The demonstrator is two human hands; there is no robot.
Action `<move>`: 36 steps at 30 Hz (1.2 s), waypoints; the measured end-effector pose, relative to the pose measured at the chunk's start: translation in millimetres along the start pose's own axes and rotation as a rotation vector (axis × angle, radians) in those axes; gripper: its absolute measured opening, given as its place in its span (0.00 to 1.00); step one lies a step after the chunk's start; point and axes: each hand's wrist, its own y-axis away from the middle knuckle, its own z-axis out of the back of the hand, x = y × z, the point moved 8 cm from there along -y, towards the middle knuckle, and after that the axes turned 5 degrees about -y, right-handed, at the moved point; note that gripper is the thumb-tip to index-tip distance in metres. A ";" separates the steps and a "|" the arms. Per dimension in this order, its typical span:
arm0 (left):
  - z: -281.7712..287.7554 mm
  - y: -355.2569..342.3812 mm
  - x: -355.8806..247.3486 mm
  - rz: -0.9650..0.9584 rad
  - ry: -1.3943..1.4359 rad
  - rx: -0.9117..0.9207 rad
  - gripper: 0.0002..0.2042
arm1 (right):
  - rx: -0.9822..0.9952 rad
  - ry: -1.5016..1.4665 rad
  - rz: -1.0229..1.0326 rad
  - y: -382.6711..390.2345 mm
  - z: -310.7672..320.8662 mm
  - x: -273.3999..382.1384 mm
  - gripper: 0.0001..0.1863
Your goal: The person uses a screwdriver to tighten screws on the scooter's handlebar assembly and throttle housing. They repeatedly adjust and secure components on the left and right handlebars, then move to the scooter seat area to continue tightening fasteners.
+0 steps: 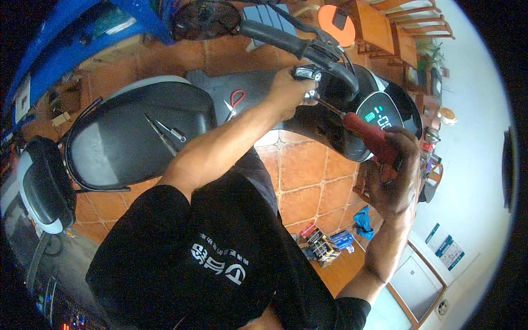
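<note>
My left hand (285, 94) is closed around a small silver-and-black metal part (306, 73), just below the handlebar (275, 39) of an electric scooter. What exactly the part is I cannot make out. My right hand (400, 168) grips a screwdriver (367, 133) by its red handle, beside the lit dashboard (379, 116). The screwdriver's thin shaft points at the part; my left fingers hide whether its tip touches. Behind my left forearm, red-handled scissors (236, 99) lie on the scooter's footboard. Slender metal tools (160, 135) rest on the black seat (104, 157).
A black fan-like round guard (206, 21) stands at the far left, near a blue frame (126, 22). Wooden furniture (374, 30) and an orange round object (336, 26) are at the back. Small boxes (322, 245) sit on a wooden surface at lower right.
</note>
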 end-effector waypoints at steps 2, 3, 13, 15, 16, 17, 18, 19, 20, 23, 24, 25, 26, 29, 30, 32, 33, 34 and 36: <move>-0.7 -2.5 3.4 0.005 -0.005 0.033 0.12 | 0.018 0.134 -0.107 7.5 0.6 -3.4 0.33; -1.9 -2.8 5.8 0.011 0.008 0.045 0.11 | 0.029 0.207 -0.167 12.3 1.9 -4.7 0.33; -4.5 -1.5 10.4 0.025 0.027 0.028 0.09 | 0.029 0.194 -0.108 0.8 2.0 15.7 0.27; 1.3 -1.4 5.9 0.000 0.012 0.018 0.09 | -0.017 0.132 -0.014 -5.0 1.9 21.4 0.29; 3.6 -1.5 3.6 -0.010 0.004 0.018 0.09 | -0.004 0.157 0.018 -0.1 -1.7 15.7 0.31; -1.2 0.6 2.6 -0.003 0.006 0.037 0.09 | 0.017 0.201 0.031 5.7 -2.3 14.5 0.32; -3.6 2.5 2.4 0.002 -0.006 0.038 0.09 | 0.058 0.239 -0.077 14.7 -2.5 9.5 0.35; -5.5 4.5 2.5 0.007 -0.019 0.040 0.09 | 0.054 0.208 -0.085 14.3 -0.1 13.7 0.34; -2.7 5.0 0.5 -0.001 -0.045 0.026 0.10 | 0.041 0.160 -0.080 12.6 -1.9 16.9 0.33; -3.8 7.6 -3.1 -0.015 -0.041 0.041 0.10 | 0.023 0.168 -0.062 20.8 -4.1 14.1 0.33; -5.0 8.5 -5.0 -0.023 -0.051 0.043 0.09 | 0.024 0.202 -0.061 26.9 -3.6 12.3 0.33; -6.1 8.3 -7.2 -0.031 -0.061 0.046 0.09 | 0.025 0.235 -0.060 31.3 -2.9 13.1 0.34; -5.9 7.3 -9.9 -0.048 -0.078 0.041 0.09 | 0.032 0.241 -0.130 33.2 -4.5 8.4 0.34; -1.9 8.4 -7.6 -0.029 -0.124 -0.016 0.08 | -0.052 0.114 0.052 13.0 4.1 33.4 0.29; -3.0 9.5 -9.0 -0.044 -0.150 -0.007 0.08 | -0.081 0.052 0.055 24.9 -0.1 20.4 0.30; -5.4 11.5 -12.3 -0.074 -0.198 0.016 0.08 | -0.085 0.163 -0.122 42.0 -3.6 5.2 0.29; -4.6 12.2 -12.3 -0.078 -0.216 0.004 0.08 | -0.085 0.219 -0.211 48.8 -2.1 -1.1 0.29; -3.1 12.8 -11.9 -0.081 -0.234 -0.008 0.08 | -0.030 0.077 -0.346 54.6 -6.3 -12.3 0.28; 1.0 11.9 -11.5 -0.090 -0.304 -0.026 0.07 | -0.147 -0.003 -0.123 47.7 -3.9 2.1 0.27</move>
